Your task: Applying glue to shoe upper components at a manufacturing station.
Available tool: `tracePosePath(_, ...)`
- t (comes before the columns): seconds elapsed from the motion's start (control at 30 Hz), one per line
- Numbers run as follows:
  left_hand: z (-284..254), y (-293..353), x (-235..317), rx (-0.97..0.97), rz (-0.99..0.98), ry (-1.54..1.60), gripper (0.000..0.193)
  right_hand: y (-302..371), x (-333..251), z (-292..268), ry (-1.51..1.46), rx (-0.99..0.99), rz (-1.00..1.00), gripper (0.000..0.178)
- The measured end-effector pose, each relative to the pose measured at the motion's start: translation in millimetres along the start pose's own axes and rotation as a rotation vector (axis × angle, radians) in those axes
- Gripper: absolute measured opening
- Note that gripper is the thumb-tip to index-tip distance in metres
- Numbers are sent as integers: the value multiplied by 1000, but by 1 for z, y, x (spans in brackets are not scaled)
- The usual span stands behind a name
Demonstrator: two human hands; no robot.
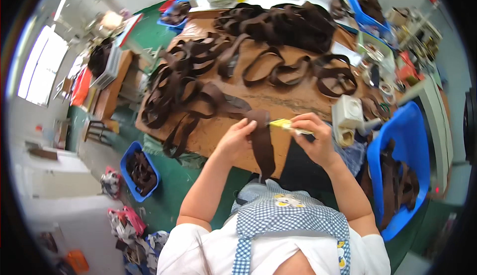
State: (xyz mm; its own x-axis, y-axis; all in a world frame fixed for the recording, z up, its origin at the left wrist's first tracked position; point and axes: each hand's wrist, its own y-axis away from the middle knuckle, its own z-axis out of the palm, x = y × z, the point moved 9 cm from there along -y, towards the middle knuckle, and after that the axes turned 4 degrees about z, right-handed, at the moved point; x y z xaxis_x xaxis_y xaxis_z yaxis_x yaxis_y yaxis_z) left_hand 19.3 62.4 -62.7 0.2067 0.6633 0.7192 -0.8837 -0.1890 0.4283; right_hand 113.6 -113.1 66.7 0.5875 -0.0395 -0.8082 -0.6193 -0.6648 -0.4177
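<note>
A dark brown fabric strap (pixel 262 148) hangs over the near edge of the brown table, toward my apron. My left hand (pixel 237 137) pinches the left side of this strap, thumb on top. In my right hand (pixel 314 135) is a small yellow tool (pixel 281 124) with a thin dark tip, which points left at the strap's right edge. Whether the tip touches the strap, I cannot tell. The strap's far end runs into a tangle of brown straps (pixel 191 88) to the left of my hands.
More loops lie across the table (pixel 298 93), with a big dark pile (pixel 283 24) at the back. A white machine part (pixel 347 113) stands right of my right hand. Blue baskets of brown straps stand on the right (pixel 420 141) and on the green floor at left (pixel 155 163).
</note>
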Motion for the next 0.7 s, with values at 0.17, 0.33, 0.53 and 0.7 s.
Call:
tracePosePath(0.17, -6, 9, -7, -70, -6, -13, 28, -2, 0, -12, 132, 169, 10, 15)
tracePosePath(0.33, -68, 25, 25, -23, 271, 142, 38, 10, 30, -13, -9, 179, 159, 8)
tracePosePath(0.53, -287, 17, 45, 163, 630, 618, 27, 25, 50, -8, -33, 178, 266, 7)
tracePosePath(0.7, -394, 14, 35, 339, 604, 723, 20, 40, 68, -14, 10, 242, 364, 8)
